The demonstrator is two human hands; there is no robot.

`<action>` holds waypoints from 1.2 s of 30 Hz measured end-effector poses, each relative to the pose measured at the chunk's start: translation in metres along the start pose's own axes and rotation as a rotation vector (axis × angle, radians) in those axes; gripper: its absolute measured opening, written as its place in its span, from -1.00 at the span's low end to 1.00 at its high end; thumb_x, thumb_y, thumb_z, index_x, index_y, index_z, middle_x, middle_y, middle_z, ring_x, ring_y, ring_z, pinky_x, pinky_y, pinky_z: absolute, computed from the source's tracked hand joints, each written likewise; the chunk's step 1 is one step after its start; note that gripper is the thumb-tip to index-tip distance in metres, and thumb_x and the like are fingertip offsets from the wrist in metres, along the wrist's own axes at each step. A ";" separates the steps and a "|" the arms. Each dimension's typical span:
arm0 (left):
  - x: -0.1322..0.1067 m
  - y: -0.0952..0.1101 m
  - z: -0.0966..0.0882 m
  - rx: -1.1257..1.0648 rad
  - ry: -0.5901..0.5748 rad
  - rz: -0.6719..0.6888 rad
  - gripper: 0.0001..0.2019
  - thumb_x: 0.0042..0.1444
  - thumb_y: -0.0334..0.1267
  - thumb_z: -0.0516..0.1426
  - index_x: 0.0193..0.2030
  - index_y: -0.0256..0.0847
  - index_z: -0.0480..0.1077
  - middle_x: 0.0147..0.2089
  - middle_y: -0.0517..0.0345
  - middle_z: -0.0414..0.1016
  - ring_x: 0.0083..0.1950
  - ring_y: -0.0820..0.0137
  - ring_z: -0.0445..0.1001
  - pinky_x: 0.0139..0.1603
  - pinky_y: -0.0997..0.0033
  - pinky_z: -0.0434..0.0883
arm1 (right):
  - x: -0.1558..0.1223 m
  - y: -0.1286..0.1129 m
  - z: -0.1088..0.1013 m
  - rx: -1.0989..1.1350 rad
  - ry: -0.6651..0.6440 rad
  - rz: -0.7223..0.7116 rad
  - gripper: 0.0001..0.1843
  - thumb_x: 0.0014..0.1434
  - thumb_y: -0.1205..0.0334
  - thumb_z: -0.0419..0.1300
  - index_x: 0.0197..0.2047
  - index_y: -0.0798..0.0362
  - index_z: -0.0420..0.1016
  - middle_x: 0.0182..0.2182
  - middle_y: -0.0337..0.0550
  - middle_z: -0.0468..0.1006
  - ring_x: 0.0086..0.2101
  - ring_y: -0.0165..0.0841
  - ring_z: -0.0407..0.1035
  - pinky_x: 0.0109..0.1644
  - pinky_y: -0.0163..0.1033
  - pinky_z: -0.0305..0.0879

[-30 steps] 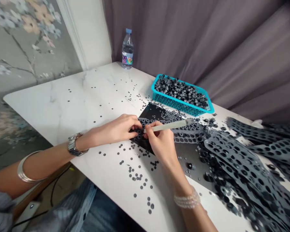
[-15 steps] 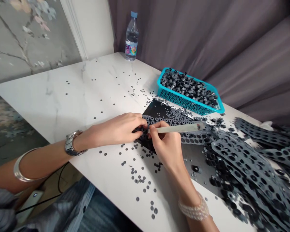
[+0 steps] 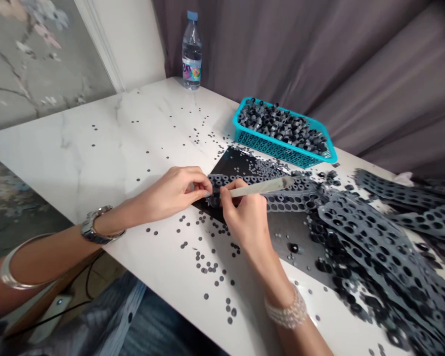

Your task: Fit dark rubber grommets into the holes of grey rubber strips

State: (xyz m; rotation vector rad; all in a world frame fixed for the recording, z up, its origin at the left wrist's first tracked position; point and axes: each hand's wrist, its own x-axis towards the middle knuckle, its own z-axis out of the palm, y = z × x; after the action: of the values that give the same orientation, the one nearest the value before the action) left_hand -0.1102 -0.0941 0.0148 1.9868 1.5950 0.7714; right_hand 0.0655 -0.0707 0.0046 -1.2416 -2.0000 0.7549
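Observation:
My left hand point(image 3: 178, 190) has thumb and fingertips pinched together at the left end of a black perforated rubber strip point(image 3: 287, 203). What sits between those fingertips is too small and dark to make out. My right hand point(image 3: 246, 215) grips a slim tool with a pale flat handle point(image 3: 265, 187), held like a pen. Its tip is hidden by the fingers, close to my left fingertips. The strip, with rows of round holes and rings, lies over a black mat point(image 3: 228, 160). Small dark discs point(image 3: 207, 267) are scattered around both hands.
A turquoise basket point(image 3: 278, 144) full of short black tubular pieces stands behind the mat. More perforated strips point(image 3: 371, 237) and loose black pieces pile up at the right. A water bottle point(image 3: 192, 54) stands at the far corner of the white table point(image 3: 111, 168).
My left hand has shifted slightly left, and its fingertips have drawn back from the strip. My right hand keeps hold of the tool, whose handle tilts up more. The whole view has shifted a little.

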 end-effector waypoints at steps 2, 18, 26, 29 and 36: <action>-0.001 -0.002 0.002 -0.003 0.002 -0.014 -0.84 0.17 -0.24 0.11 -0.28 -0.18 0.51 -0.23 0.17 0.51 -0.31 0.47 0.40 -0.30 0.47 0.33 | -0.001 0.000 0.001 0.008 0.006 0.001 -0.76 0.21 0.23 0.06 -0.50 0.01 0.29 -0.66 -0.31 0.36 -0.63 -0.44 0.22 -0.46 -0.29 0.07; 0.013 -0.001 -0.004 0.252 -0.207 0.167 -0.78 0.17 -0.28 0.08 -0.13 -0.10 0.53 -0.15 0.15 0.47 -0.26 0.43 0.40 -0.19 0.41 0.29 | -0.003 0.007 0.000 0.185 0.010 0.063 -0.75 0.21 0.19 0.08 -0.49 0.04 0.36 -0.58 -0.26 0.47 -0.55 -0.44 0.31 -0.44 -0.31 0.13; 0.016 -0.009 -0.002 0.037 -0.130 -0.033 -0.83 0.18 -0.22 0.07 -0.30 -0.18 0.46 -0.39 0.20 0.46 -0.41 0.47 0.36 -0.38 0.46 0.26 | -0.003 0.006 0.002 0.105 0.000 0.004 -0.75 0.21 0.24 0.06 -0.50 0.03 0.31 -0.60 -0.27 0.40 -0.57 -0.44 0.25 -0.44 -0.29 0.07; 0.010 -0.011 0.001 -0.209 -0.064 -0.230 -0.82 0.16 -0.15 0.11 -0.26 -0.20 0.44 -0.50 0.23 0.40 -0.49 0.49 0.33 -0.47 0.49 0.25 | -0.004 0.006 0.002 0.094 0.007 -0.032 -0.77 0.22 0.26 0.05 -0.49 0.03 0.30 -0.60 -0.27 0.38 -0.56 -0.43 0.24 -0.42 -0.27 0.08; 0.005 -0.007 0.002 -0.411 0.163 -0.305 -0.82 0.12 -0.15 0.18 -0.25 -0.23 0.41 -0.42 0.21 0.37 -0.50 0.55 0.27 -0.49 0.51 0.24 | -0.005 0.008 0.005 0.116 0.019 -0.019 -0.75 0.23 0.25 0.06 -0.50 0.03 0.30 -0.59 -0.24 0.40 -0.54 -0.41 0.26 -0.40 -0.25 0.11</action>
State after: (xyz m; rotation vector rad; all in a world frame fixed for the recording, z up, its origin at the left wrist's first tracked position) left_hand -0.1128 -0.0879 0.0095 1.3858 1.6213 1.0560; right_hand 0.0680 -0.0728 -0.0059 -1.1568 -1.9216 0.8343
